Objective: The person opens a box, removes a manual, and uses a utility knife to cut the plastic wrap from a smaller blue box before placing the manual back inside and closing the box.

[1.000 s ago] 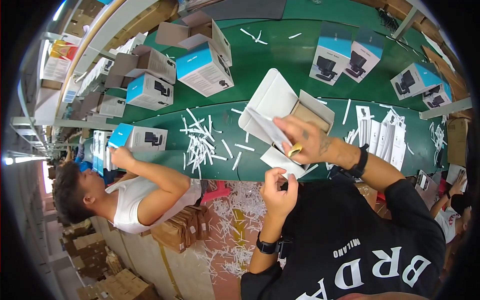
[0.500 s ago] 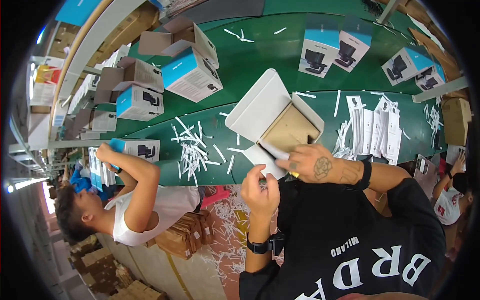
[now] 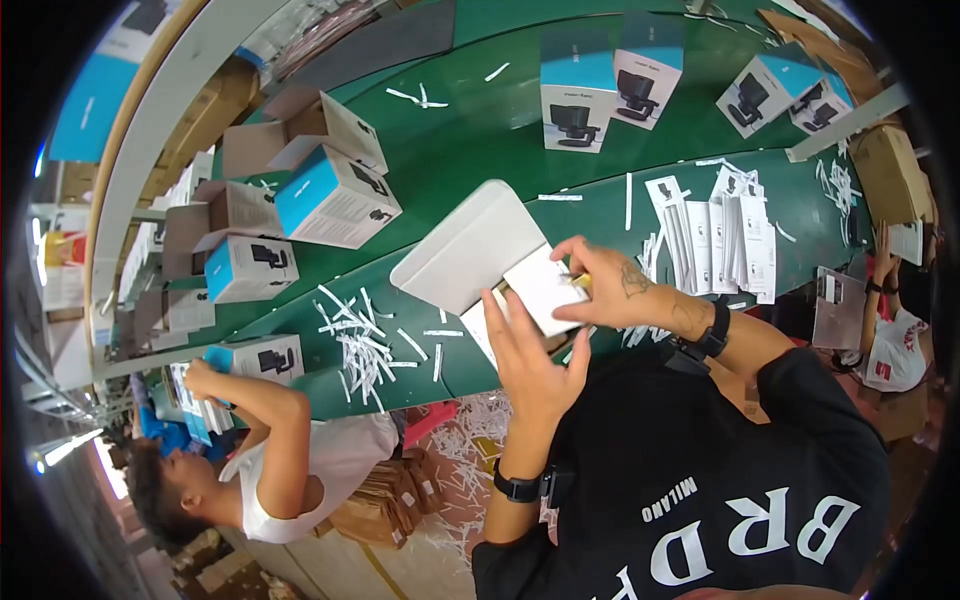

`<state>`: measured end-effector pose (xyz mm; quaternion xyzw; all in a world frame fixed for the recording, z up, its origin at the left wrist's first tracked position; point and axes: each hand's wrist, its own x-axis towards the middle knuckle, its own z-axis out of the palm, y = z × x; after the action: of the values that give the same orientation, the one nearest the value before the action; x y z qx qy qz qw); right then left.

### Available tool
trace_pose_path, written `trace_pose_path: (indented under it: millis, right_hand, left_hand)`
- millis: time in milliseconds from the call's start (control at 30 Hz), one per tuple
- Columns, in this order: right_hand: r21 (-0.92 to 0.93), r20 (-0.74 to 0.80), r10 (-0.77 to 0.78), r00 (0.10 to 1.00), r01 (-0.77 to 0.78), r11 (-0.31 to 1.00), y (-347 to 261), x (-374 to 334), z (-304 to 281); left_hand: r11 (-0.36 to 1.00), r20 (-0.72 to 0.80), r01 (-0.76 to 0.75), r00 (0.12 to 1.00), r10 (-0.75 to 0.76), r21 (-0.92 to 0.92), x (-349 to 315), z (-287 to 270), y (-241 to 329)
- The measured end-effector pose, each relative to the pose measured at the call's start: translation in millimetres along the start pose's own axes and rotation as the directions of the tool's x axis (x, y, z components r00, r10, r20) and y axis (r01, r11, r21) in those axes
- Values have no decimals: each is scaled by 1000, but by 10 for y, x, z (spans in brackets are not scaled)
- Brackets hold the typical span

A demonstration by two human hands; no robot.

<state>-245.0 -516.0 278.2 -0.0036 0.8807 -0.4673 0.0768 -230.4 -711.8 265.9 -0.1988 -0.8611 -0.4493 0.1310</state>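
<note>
An opened carton (image 3: pixel 470 245) with a white lid flap raised stands at the table's near edge, in front of me. Over its opening lies a white folded leaflet (image 3: pixel 540 285), covering most of the brown inside. My right hand (image 3: pixel 615 290) pinches the leaflet's right side between thumb and fingers; a small yellow bit shows at those fingers. With fingers stretched out and thumb apart, my left hand (image 3: pixel 535 365) rests against the leaflet's near left edge and the carton.
A pile of white paper strips (image 3: pixel 360 345) lies left of the carton. Stacked leaflets (image 3: pixel 725 240) are at right. Blue-and-white product boxes (image 3: pixel 580 100) stand at the back, with open boxes (image 3: pixel 335 200) at left. A co-worker (image 3: pixel 290 450) in white works at left, another (image 3: pixel 895 345) at far right.
The leaflet, tilted and blurred before, now lies flat over the carton's opening. My left hand has straightened its fingers and moved up against it. The whole view has shifted.
</note>
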Motion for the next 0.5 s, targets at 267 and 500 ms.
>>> trace_pose_path:
  millis: [267, 500]
  right_hand:
    - [-44, 125, -7, 992, 13, 999, 336, 4, -345]
    - [-64, 258, -159, 953, 182, 981, 272, 71, -625]
  left_hand:
    - [919, 250, -222, 958, 143, 325, -21, 171, -107]
    - [899, 206, -265, 957, 202, 349, -42, 234, -195]
